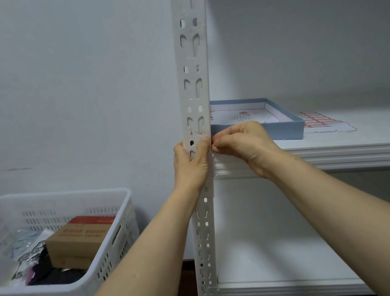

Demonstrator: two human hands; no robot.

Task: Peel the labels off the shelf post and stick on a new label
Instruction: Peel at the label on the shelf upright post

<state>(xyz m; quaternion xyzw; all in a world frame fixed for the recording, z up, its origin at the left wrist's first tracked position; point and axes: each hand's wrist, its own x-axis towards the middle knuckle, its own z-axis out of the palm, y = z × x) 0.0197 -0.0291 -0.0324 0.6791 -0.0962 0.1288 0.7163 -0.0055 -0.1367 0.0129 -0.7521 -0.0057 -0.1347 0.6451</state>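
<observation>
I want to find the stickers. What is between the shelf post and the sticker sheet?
In the head view, a blue box lid sits on the shelf between the post and the sticker sheet.

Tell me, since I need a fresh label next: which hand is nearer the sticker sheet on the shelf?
Right. The right hand pinches at the post's right edge, on the sticker sheet's side; the left hand wraps the post, farther away.

Shelf post [194, 69]: matt white-painted perforated metal, slightly scuffed. Shelf [345, 147]: smooth white, faint sheen. Basket [65, 290]: slotted white plastic. Box [80, 240]: matt brown cardboard. Tray [287, 129]: matt blue card. Label sheet [322, 121]: paper.
</observation>
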